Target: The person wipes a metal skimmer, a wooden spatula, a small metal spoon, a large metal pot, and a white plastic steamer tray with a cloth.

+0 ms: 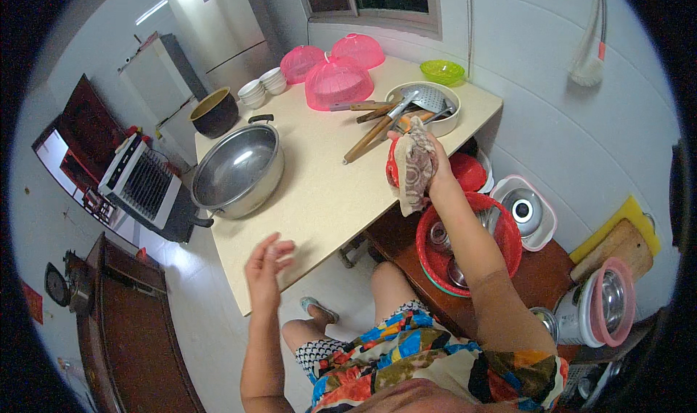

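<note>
My right hand grips a bunched cloth, grey-brown and cream with a red part, over the right edge of the cream tabletop. Just beyond it, a round cream basin holds a metal skimmer and several wooden-handled utensils. My left hand is raised near the table's front edge, fingers apart and slightly curled, with nothing in it. A large two-handled steel pan stands on the table's left side, beyond my left hand.
Pink mesh food covers, stacked white bowls, a dark pot and a green basket stand farther back. Below right, a red basin and a white tub sit on a brown surface. An air cooler stands left.
</note>
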A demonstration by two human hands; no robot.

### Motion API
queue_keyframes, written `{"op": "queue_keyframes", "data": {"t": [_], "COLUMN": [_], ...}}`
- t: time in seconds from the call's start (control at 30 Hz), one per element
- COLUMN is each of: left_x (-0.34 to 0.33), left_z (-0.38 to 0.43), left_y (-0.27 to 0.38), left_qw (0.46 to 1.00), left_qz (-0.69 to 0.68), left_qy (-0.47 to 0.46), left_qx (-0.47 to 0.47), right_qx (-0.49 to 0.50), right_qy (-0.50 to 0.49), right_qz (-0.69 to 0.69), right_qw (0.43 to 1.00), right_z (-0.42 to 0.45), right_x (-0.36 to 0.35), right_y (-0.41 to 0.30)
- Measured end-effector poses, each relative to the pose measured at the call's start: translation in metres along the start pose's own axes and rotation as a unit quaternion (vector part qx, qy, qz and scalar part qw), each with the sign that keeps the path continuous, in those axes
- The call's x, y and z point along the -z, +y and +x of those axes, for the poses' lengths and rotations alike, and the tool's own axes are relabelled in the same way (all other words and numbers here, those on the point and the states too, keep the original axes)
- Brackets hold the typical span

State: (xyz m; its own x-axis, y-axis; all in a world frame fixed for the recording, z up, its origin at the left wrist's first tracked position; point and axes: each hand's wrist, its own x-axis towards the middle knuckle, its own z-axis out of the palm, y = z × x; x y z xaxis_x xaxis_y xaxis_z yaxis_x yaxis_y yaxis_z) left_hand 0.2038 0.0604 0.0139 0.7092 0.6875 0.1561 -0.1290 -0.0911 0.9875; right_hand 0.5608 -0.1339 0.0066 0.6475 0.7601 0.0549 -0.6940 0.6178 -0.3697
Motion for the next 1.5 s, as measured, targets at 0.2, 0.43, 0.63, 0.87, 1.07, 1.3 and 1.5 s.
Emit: {"op": "queue_keyframes", "data": {"t": [0.2, 0.43, 0.63, 0.87, 1.07, 1.3, 1.5], "left_x": [0.083, 0.231, 0.171, 0.212, 0.156, 0.136, 0.1], "left_z": [0.04, 0.126, 0.185, 0.195, 0.137, 0.033, -0.01], "left_y": [0.011, -0.009, 0.013, -0.012, -0.02, 0.004, 0.018], "left_qw": [0.96, 0.924, 0.941, 0.957, 0.97, 0.982, 0.952], "left_qz": [0.022, 0.038, 0.067, 0.039, -0.032, -0.06, -0.196], "left_qy": [0.249, 0.352, 0.305, 0.268, 0.235, 0.177, 0.231], "left_qx": [-0.126, -0.144, 0.13, 0.106, 0.05, 0.009, 0.048], "right_qx": [0.034, -0.01, -0.082, -0.107, 0.039, 0.264, 0.034], "right_qy": [-0.011, 0.098, 0.044, -0.044, -0.098, -0.202, -0.418], "right_qz": [-0.049, -0.052, -0.084, -0.185, -0.304, -0.304, -0.676], "right_qw": [0.998, 0.994, 0.992, 0.976, 0.947, 0.893, 0.606], "right_z": [0.0, -0.031, -0.044, -0.036, 0.012, 0.019, 0.005], "right_x": [0.013, 0.001, -0.011, -0.031, -0.089, -0.277, -0.235], "right_y": [-0.015, 0.045, 0.077, 0.115, 0.075, 0.107, 0.195]}}
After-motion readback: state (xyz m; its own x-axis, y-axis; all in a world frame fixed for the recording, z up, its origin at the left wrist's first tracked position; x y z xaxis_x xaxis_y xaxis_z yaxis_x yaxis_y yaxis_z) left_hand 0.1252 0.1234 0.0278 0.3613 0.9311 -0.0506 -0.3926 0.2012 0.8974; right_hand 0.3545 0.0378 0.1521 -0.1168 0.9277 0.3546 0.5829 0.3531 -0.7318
